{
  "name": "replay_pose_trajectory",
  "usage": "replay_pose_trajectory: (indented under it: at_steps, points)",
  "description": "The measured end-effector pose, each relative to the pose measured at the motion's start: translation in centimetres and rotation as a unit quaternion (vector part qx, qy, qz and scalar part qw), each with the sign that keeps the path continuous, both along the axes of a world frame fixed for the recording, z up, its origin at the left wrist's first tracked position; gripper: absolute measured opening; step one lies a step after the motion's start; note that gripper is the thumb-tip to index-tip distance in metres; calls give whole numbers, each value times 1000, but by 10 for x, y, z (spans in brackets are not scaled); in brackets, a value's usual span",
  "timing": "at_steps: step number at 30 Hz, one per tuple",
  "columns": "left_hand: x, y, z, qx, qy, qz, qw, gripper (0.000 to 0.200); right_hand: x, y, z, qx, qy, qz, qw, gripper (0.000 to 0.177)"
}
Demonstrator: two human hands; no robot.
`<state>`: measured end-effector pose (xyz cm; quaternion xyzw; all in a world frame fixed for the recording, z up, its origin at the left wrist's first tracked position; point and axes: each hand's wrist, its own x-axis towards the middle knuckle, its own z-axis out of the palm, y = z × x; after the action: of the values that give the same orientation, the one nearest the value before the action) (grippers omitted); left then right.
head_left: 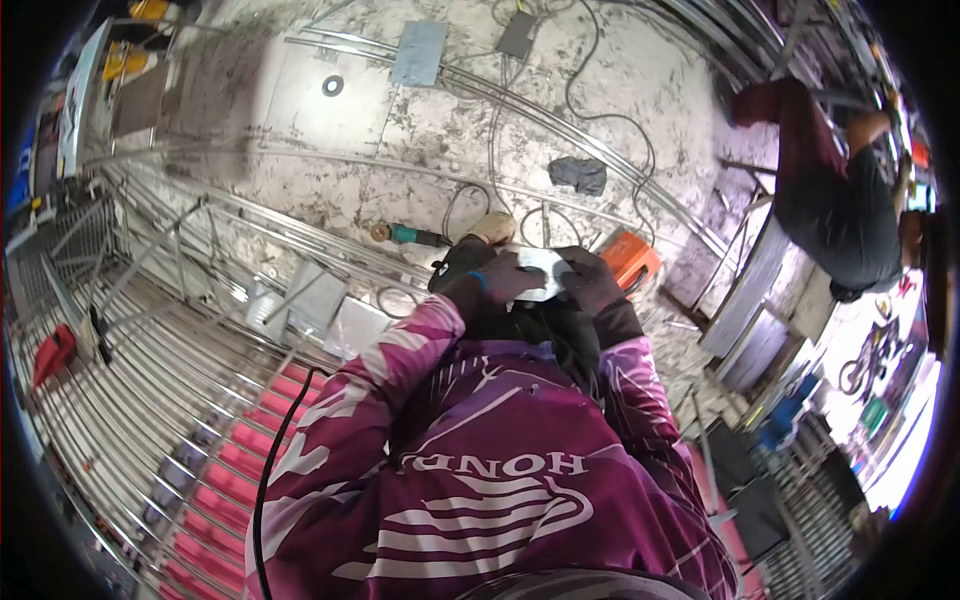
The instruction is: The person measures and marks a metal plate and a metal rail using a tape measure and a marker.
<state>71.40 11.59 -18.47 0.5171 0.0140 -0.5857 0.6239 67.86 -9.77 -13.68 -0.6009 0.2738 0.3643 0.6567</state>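
Observation:
Just in front of my lap, a small pale, shiny flat piece (538, 272) is held between both hands; I cannot make out whether it is metal or paper. My left hand (500, 280) grips its left side, fingers bent around the edge. On the other side, my right hand (588, 281) closes on the right edge. Part of the piece is hidden by the fingers. A teal angle grinder (408, 234) lies on the floor ahead and to the left. Close by my right hand sits an orange box-like object (628, 262).
Long metal tubes (560, 122) and cables (570, 80) cross the stained floor. A grey sheet (420, 52), a disc (332, 86) and dark cloth (577, 175) lie ahead. Metal bars (130, 420) fill the left. Another person (835, 200) bends over at right.

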Motion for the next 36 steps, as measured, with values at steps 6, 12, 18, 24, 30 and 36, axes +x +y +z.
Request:
replay_pose_trajectory:
  at_steps: [6,12,18,24,30,36]
  points:
    - [17,22,3,-11,41,181,983,29,62,6,-16,-57,-238,184,952,34]
    - [56,1,2,195,-125,238,943,38,151,-24,-42,-32,-178,76,981,31]
    - [87,23,-8,191,19,582,791,38,241,-59,-57,-75,-58,108,990,40]
    - [82,38,-69,193,7,662,725,35,332,4,-129,-58,6,179,982,39]
    - [136,62,-160,407,-216,445,768,35,478,132,-362,52,98,46,993,43]
    - [226,134,-144,342,-81,408,842,41,591,214,-629,-76,134,4,988,26]
